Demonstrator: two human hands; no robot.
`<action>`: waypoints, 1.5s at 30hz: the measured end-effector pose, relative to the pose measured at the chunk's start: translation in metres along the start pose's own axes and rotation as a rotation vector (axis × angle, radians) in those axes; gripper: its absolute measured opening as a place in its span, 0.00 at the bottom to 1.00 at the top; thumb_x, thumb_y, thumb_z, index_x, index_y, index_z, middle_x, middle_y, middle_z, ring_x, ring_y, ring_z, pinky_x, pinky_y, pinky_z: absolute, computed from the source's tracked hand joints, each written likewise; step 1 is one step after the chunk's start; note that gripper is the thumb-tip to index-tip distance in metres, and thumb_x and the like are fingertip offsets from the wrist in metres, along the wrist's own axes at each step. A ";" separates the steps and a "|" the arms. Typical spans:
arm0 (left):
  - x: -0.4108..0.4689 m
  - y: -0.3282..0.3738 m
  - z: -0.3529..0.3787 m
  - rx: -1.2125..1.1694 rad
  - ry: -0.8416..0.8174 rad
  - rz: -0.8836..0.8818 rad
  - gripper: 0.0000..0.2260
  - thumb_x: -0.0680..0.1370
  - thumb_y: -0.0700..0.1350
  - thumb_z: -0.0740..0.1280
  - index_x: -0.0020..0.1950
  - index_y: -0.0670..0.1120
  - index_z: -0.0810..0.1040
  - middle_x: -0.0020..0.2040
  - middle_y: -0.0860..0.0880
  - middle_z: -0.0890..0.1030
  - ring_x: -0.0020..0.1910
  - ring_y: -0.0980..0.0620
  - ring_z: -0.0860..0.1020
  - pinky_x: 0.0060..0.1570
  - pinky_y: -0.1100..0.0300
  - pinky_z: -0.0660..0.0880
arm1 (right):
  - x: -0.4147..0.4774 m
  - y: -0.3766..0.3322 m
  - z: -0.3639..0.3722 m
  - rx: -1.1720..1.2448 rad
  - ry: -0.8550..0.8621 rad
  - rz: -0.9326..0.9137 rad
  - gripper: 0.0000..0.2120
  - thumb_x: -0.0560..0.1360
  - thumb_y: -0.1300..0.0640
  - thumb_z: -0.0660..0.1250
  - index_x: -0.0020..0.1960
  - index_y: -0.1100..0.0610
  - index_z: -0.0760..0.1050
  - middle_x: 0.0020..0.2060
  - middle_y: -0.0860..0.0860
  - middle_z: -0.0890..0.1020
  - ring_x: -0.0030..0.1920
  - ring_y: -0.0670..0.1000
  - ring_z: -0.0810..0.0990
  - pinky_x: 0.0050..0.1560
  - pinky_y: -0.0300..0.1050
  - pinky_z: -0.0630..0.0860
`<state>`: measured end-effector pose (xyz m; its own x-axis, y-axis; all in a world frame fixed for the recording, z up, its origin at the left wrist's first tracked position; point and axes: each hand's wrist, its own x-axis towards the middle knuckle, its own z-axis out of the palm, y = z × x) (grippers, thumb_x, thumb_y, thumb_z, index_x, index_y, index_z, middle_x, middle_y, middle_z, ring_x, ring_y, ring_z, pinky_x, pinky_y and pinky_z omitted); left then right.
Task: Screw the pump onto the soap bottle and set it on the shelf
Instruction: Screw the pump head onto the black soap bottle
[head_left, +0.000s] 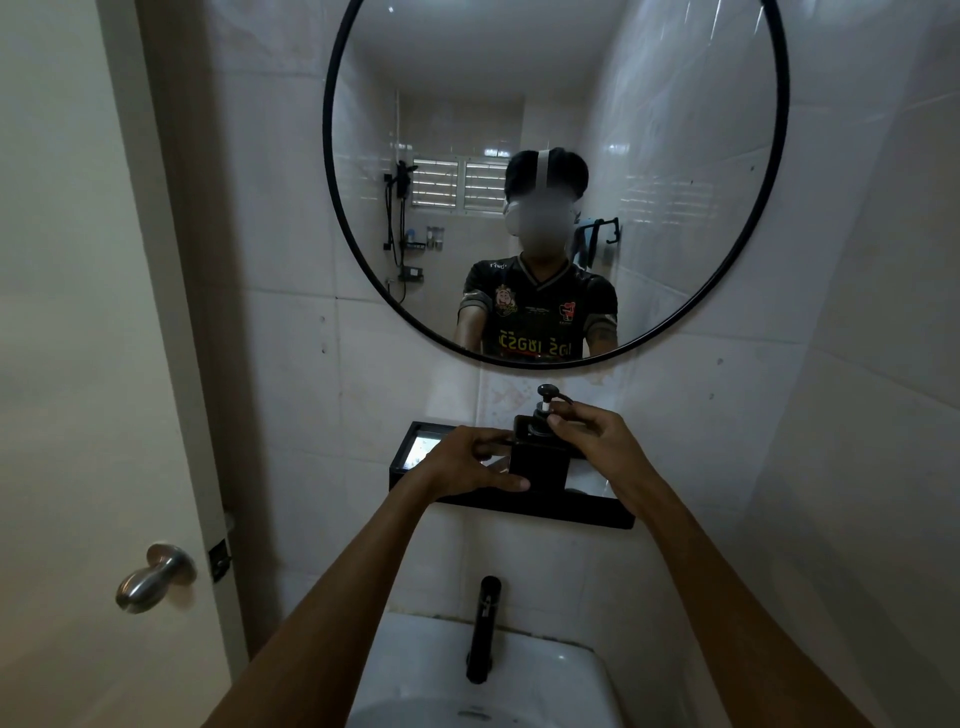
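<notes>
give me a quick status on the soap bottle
Left hand steadies soap bottle. Right hand on pump collar. Bottle at shelf, nothing blocking.

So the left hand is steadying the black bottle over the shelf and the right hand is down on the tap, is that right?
Not quite. In the head view the right hand is on the pump, not the tap. The left hand does steady the bottle over the shelf.

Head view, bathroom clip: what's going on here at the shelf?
A person stands at a sink under a round mirror. The left hand steadies a black square soap bottle over the black wall shelf, while the right hand pinches the collar of the pump, apparently screwing it on. Whether the bottle rests on the shelf is unclear.
</notes>
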<state>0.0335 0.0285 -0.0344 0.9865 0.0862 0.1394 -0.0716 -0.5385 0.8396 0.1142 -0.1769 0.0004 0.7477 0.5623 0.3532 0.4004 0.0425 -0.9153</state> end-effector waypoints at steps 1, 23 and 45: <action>0.000 0.000 0.000 -0.004 -0.002 0.001 0.31 0.68 0.48 0.82 0.70 0.52 0.79 0.61 0.53 0.85 0.63 0.58 0.81 0.64 0.61 0.73 | 0.001 0.001 0.000 -0.008 0.001 -0.003 0.09 0.77 0.58 0.70 0.57 0.54 0.84 0.51 0.49 0.87 0.54 0.43 0.84 0.55 0.34 0.76; 0.001 -0.002 0.000 0.024 0.010 0.015 0.32 0.67 0.50 0.82 0.70 0.54 0.79 0.62 0.55 0.85 0.64 0.57 0.80 0.69 0.54 0.73 | 0.002 0.005 -0.001 0.001 0.016 -0.001 0.10 0.76 0.56 0.72 0.56 0.54 0.83 0.52 0.50 0.86 0.56 0.45 0.84 0.58 0.37 0.76; -0.002 0.001 -0.001 0.027 0.014 0.012 0.33 0.65 0.53 0.82 0.70 0.53 0.79 0.62 0.55 0.84 0.65 0.56 0.80 0.70 0.50 0.73 | 0.002 0.004 0.000 0.007 0.019 0.030 0.06 0.77 0.55 0.70 0.53 0.48 0.82 0.55 0.51 0.84 0.59 0.47 0.81 0.59 0.38 0.75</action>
<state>0.0314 0.0282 -0.0333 0.9834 0.0915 0.1565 -0.0788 -0.5617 0.8236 0.1172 -0.1753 -0.0021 0.7693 0.5477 0.3291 0.3740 0.0317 -0.9269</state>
